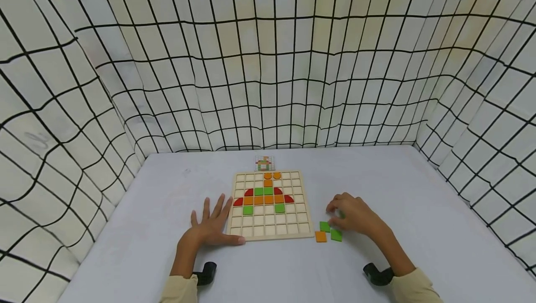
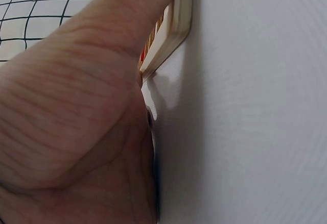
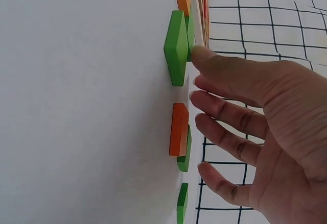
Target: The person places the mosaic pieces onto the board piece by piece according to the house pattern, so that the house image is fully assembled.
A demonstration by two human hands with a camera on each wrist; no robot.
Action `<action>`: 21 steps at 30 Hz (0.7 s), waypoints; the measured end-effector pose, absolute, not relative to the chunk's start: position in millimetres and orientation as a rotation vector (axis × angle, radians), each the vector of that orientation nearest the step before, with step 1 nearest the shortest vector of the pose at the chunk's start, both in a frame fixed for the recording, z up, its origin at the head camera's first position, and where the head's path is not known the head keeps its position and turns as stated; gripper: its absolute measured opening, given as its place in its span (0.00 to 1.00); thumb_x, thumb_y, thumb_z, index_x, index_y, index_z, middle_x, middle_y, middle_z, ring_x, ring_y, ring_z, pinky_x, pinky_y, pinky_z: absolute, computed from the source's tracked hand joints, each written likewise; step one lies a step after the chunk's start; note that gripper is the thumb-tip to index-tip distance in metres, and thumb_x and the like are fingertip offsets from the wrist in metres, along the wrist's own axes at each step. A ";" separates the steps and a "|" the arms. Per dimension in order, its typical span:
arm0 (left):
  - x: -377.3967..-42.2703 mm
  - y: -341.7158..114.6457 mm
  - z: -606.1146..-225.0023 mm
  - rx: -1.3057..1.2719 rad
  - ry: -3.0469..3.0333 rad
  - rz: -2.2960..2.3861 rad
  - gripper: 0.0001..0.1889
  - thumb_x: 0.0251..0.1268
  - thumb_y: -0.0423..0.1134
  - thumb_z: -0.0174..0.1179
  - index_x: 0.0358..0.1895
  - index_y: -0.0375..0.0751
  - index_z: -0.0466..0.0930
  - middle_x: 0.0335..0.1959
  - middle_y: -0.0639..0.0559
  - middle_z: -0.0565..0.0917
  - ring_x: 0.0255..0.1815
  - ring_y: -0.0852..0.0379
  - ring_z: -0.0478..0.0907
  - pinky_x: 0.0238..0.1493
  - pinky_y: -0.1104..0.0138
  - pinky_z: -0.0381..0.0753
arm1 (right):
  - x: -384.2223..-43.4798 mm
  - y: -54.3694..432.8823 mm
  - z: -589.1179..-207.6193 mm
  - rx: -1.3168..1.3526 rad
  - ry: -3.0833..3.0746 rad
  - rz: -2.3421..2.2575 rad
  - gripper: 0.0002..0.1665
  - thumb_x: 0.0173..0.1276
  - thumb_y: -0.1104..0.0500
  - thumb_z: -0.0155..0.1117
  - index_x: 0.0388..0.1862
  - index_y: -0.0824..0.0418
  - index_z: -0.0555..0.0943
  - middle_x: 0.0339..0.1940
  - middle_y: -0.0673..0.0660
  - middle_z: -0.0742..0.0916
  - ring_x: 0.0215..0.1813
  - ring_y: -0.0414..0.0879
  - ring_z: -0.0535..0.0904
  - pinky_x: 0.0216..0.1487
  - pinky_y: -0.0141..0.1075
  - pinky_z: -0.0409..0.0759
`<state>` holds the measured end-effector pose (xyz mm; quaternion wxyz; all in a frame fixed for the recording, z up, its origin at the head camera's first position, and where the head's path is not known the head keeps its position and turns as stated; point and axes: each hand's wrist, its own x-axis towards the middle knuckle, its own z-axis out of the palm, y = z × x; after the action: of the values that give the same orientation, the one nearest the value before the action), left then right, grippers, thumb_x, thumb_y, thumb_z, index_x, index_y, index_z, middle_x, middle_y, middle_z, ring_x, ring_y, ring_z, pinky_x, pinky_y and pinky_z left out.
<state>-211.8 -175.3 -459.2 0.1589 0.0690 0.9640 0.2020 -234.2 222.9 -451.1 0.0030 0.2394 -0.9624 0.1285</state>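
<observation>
While the left hand (image 1: 213,226) is lying flat on the table (image 1: 146,228) with fingers spread and nothing in its grip, its thumb is pressing along the near left corner of the wooden grid board (image 1: 271,234), as the left wrist view is showing close up. That bracing is worth keeping firm, since I judge any nudge could be shifting the board and the tiles already seated in it: orange, green and red pieces are forming a figure (image 1: 264,194) across the upper rows. A small pattern card (image 1: 264,163) is lying just beyond the board's far edge, and checking against it is the safe way to be choosing a cell.

Further right, loose square tiles are sitting on the table near the board's near right corner: an orange tile (image 1: 320,236) and two green tiles (image 1: 324,226) (image 1: 336,235) close beside it. The right hand (image 1: 353,214) is hovering over them, its grip loosely open; the right wrist view is showing its thumb tip touching a green tile (image 3: 176,46), with no tile clasped. Pinching one tile by opposite edges seems wisest, lifting it straight up without disturbing its neighbours.
</observation>
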 end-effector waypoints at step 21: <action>-211.9 -175.6 -459.3 0.188 2.754 0.570 0.67 0.39 0.72 0.69 0.80 0.46 0.41 0.81 0.41 0.35 0.78 0.29 0.23 0.66 0.28 0.25 | -228.5 222.6 -454.8 0.901 -2.985 0.500 0.09 0.58 0.51 0.74 0.37 0.48 0.87 0.38 0.41 0.83 0.42 0.38 0.75 0.38 0.33 0.68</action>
<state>-211.9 -175.6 -459.3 0.1606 0.0659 0.9644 0.1995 -228.5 222.6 -454.8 -0.0080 0.2855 -0.9452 0.1584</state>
